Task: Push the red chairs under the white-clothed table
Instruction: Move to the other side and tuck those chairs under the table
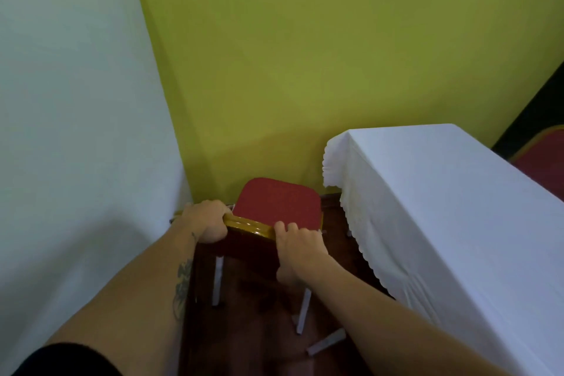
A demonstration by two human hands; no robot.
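Observation:
A red chair (277,203) with a gold-edged backrest and pale legs stands on the dark floor, in the gap between two white-clothed tables. My left hand (206,220) grips the left end of the backrest's top rail. My right hand (297,246) grips its right end. The seat points toward the yellow-green wall. The white-clothed table (457,207) on the right has a scalloped cloth edge hanging down beside the chair, a small gap away.
Another white cloth (76,131) fills the left side, close to my left forearm. A yellow-green wall (305,55) stands just beyond the chair. A second red chair (540,162) shows at the far right behind the table. A pale leg (326,343) lies low on the floor.

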